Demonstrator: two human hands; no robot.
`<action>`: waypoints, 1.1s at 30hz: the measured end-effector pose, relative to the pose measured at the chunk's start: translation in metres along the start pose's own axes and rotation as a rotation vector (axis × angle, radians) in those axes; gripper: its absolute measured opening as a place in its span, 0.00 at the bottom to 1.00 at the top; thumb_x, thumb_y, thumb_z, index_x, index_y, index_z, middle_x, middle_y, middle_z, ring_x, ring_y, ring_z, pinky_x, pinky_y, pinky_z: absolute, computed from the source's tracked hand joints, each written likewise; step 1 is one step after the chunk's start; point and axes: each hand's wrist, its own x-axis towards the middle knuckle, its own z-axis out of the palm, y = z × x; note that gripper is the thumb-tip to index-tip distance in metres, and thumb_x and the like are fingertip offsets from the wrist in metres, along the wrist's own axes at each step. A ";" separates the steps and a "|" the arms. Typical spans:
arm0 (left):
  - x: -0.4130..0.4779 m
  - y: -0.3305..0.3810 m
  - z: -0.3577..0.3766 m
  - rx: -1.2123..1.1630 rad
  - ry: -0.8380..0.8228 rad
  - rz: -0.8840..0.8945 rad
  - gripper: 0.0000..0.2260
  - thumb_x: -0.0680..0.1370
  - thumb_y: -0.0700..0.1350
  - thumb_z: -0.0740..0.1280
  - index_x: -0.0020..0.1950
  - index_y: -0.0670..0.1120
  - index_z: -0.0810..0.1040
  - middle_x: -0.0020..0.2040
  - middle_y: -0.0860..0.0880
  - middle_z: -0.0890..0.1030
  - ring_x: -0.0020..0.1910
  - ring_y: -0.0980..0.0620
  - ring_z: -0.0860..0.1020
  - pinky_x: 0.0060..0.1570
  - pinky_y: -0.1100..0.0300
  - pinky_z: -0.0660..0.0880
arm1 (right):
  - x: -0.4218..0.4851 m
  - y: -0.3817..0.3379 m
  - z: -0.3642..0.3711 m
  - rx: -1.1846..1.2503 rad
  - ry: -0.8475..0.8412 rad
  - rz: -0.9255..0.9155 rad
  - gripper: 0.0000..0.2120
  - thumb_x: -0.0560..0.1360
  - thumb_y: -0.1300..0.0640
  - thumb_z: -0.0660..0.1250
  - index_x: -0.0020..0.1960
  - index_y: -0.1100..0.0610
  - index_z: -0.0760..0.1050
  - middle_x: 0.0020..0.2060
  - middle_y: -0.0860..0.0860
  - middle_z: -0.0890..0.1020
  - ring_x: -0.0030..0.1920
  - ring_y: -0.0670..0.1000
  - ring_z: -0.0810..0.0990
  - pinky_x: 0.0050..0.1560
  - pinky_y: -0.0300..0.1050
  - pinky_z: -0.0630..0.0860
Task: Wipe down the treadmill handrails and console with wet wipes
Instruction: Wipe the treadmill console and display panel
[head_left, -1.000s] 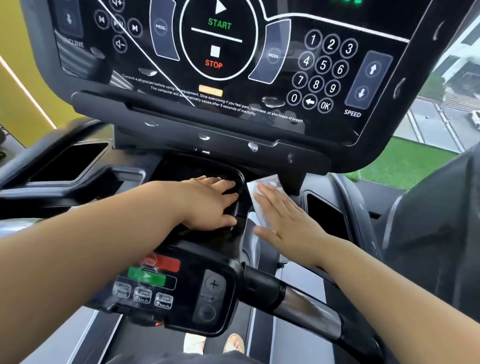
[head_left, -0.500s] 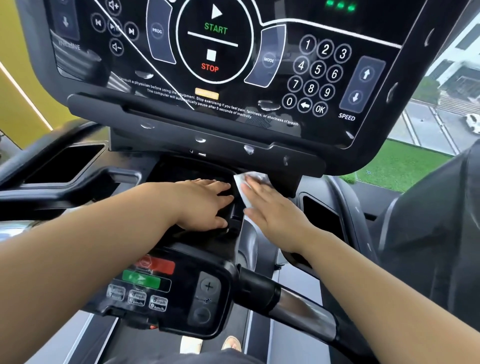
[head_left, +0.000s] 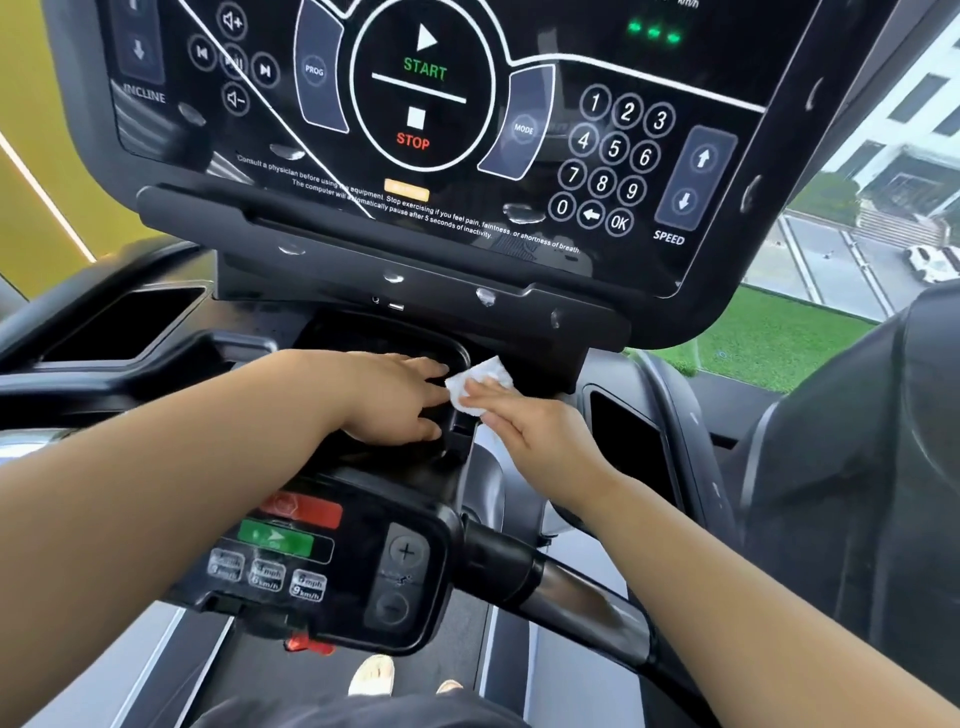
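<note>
Right hand (head_left: 540, 436) on wipe (head_left: 478, 387) (left hand (head_left: 395, 400) beside)

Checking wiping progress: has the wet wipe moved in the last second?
Yes. The wet wipe under the right hand has slid left toward the black tray rim, nearly meeting the left hand.

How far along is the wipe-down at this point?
Done: nothing is clearly wiped yet; shiny spots on the console may be moisture or reflections. In hand: the right hand presses the wipe onto the tray rim below the console, with the left hand flat beside it. Left: the handrail, at least.
</note>
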 end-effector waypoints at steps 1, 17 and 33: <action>0.000 -0.001 0.000 -0.008 0.004 -0.002 0.24 0.83 0.54 0.53 0.78 0.53 0.53 0.79 0.51 0.46 0.77 0.49 0.51 0.74 0.56 0.52 | -0.005 -0.005 -0.005 0.063 -0.028 0.042 0.15 0.82 0.56 0.57 0.64 0.47 0.76 0.62 0.38 0.76 0.63 0.31 0.68 0.62 0.26 0.64; -0.021 0.006 -0.017 -0.162 0.567 0.016 0.16 0.81 0.52 0.56 0.69 0.58 0.72 0.67 0.58 0.70 0.66 0.54 0.69 0.64 0.53 0.69 | -0.026 -0.030 -0.059 0.079 1.028 -0.235 0.12 0.80 0.65 0.57 0.58 0.61 0.76 0.54 0.42 0.78 0.57 0.33 0.74 0.59 0.28 0.67; -0.014 -0.005 -0.001 -0.006 1.070 0.087 0.24 0.72 0.53 0.58 0.64 0.45 0.77 0.58 0.46 0.77 0.57 0.47 0.69 0.53 0.47 0.74 | 0.007 0.031 -0.026 -1.153 0.545 -0.229 0.45 0.73 0.43 0.60 0.77 0.63 0.39 0.75 0.60 0.49 0.76 0.57 0.37 0.75 0.54 0.39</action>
